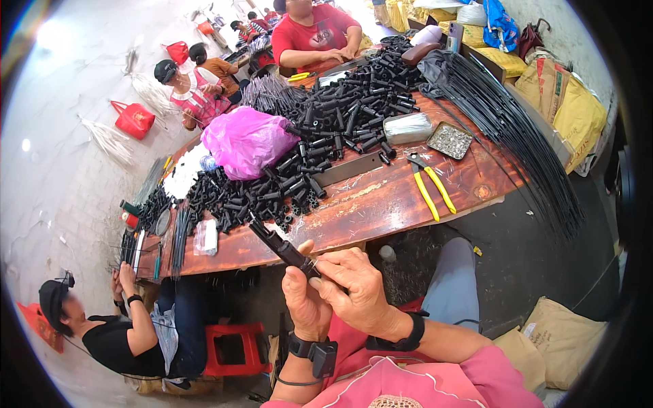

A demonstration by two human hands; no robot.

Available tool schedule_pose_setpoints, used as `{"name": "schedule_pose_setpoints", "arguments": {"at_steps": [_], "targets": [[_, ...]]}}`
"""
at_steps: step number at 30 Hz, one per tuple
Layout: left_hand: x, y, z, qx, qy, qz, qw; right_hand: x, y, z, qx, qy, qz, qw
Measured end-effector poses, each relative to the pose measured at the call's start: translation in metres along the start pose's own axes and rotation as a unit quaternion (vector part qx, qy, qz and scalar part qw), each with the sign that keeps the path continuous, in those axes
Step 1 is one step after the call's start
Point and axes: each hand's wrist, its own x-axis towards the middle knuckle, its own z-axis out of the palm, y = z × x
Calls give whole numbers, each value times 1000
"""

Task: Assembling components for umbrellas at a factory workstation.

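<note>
Above the table's near edge, my left hand [307,306] is closed around a slim black tubular part [286,250], which tilts up to the left. Against the part's near end, my right hand [354,285] is closed with fingers and thumb pinched together. A thin pale bit shows by those fingertips, too small to name. Beyond my hands, a big heap of black tubular parts [340,109] covers the middle of the wooden table [354,211]. Cutting pliers with yellow handles [433,192] lie on the tabletop to the right of the heap.
A square tin of small metal pieces [449,141] and a clear-wrapped white pack [407,128] sit near the pliers. Long black rods [510,129] overhang the table's right end. A pink plastic bag [249,141] rests on the heap. Co-workers sit left and across; sacks [564,336] stand lower right.
</note>
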Motion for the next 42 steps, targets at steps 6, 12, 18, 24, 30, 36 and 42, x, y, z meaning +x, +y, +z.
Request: {"name": "schedule_pose_setpoints", "arguments": {"at_steps": [6,12,18,24,30,36,42], "targets": [[-5,3,12,29,-21,-1,999,-2,-8,0,-87,10,-98,991],[3,10,-2,43,-103,-48,993,6,11,-10,-8,-55,-111,992],[5,7,-7,32,-131,-45,990,18,22,-29,130,-155,87,976],[1,7,3,29,-67,-31,997,36,16,-31,67,-190,1,980],[-2,8,7,36,-59,-24,997,34,3,-28,139,-207,145,958],[-7,10,6,28,-35,-43,998,43,4,-38,372,-257,412,791],[-6,7,10,85,-33,-24,996,28,17,-39,424,-284,344,788]]}}
